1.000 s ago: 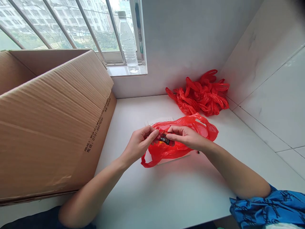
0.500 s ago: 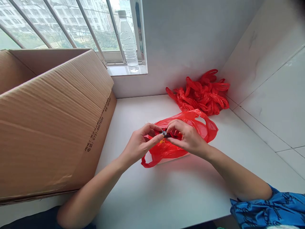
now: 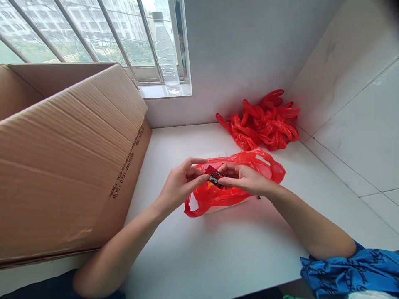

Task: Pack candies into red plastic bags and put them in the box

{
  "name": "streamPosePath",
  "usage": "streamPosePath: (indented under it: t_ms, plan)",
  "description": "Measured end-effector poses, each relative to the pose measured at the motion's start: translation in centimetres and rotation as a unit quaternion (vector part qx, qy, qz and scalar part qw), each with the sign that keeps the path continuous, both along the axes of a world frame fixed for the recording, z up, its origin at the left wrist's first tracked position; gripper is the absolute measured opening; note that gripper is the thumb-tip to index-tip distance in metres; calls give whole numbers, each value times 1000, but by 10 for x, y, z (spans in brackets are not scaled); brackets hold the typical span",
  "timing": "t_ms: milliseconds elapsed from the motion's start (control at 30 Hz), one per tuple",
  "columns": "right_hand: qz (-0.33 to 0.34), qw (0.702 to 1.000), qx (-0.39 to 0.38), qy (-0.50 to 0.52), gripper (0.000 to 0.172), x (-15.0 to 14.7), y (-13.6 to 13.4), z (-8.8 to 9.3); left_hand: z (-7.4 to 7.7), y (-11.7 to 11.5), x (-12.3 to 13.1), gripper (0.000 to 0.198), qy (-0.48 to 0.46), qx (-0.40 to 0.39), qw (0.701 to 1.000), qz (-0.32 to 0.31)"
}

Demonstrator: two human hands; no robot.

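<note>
A small black-and-red packet [image 3: 215,178] with white lettering is held between my two hands, above a red plastic bag [image 3: 215,199]. My right hand [image 3: 247,179] pinches it from the right between thumb and fingers. At its left edge, the thumb and fingers of my left hand [image 3: 177,182] are closed on it, with the index finger stretched out above. The red bag lies spread on the white tabletop [image 3: 187,245], one handle loop toward me and another to the far right. What is under the bag is mostly covered; a pale edge shows along its near side.
A large open cardboard box [image 3: 71,162] stands on the left. Crumpled red plastic bags [image 3: 264,122] lie in a heap against the back wall. On the windowsill stands a clear plastic bottle [image 3: 167,56]. A tiled wall [image 3: 352,124] bounds the right side.
The packet has turned, so more of its printed face and a red part show. My right hand has flattened and lowered slightly, and my left index finger has straightened.
</note>
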State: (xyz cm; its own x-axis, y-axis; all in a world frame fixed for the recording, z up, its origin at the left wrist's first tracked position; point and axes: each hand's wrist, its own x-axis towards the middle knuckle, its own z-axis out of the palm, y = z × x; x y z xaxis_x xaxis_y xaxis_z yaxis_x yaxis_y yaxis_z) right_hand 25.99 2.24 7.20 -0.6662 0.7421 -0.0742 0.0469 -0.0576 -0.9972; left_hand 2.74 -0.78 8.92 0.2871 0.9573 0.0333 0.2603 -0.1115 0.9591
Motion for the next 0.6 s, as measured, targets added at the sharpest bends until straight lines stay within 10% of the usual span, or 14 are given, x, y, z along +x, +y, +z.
streamPosePath:
  t_ms: [300, 600]
  plan:
    - [9, 996, 28, -85, 27, 10, 0, 5, 2, -1, 0, 41, 33, 5, 999, -9]
    - [-186, 936, 177, -242, 28, 25, 17, -33, -12, -3, 4, 26, 323, 171, 922, -126]
